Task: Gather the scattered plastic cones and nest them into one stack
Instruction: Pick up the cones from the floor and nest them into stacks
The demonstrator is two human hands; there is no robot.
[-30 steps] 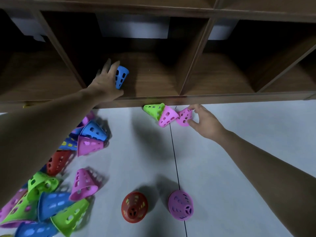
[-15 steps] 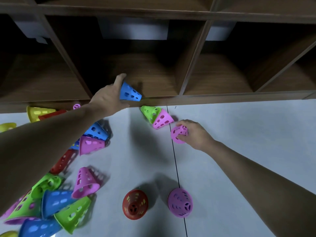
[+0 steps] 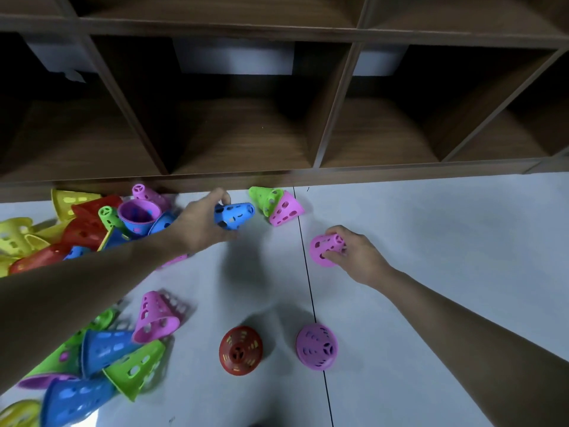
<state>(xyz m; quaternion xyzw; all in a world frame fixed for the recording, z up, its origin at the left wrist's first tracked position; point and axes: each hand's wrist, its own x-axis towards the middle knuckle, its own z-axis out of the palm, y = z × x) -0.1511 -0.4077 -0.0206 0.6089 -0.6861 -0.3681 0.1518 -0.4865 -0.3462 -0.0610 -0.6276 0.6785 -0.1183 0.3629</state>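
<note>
My left hand (image 3: 201,224) grips a blue cone (image 3: 235,214) lying sideways just above the white floor, in front of the shelf. My right hand (image 3: 354,252) holds a pink cone (image 3: 324,248) low over the floor, right of the dark seam. A green cone nested in a pink one (image 3: 277,204) lies between the hands by the shelf's base. A red cone (image 3: 240,349) and a purple cone (image 3: 316,346) stand upright nearer me. A loose pink cone (image 3: 155,315) lies on its side at the left.
A heap of several coloured cones (image 3: 83,226) sits at the far left by the shelf, and another heap (image 3: 101,362) at the lower left, partly hidden by my left arm. A dark wooden cubby shelf (image 3: 246,134) runs across the back.
My left hand has brought the blue cone out of the shelf cubby and down toward the floor. My right hand has drawn the pink cone away from the green-pink pair toward me.
</note>
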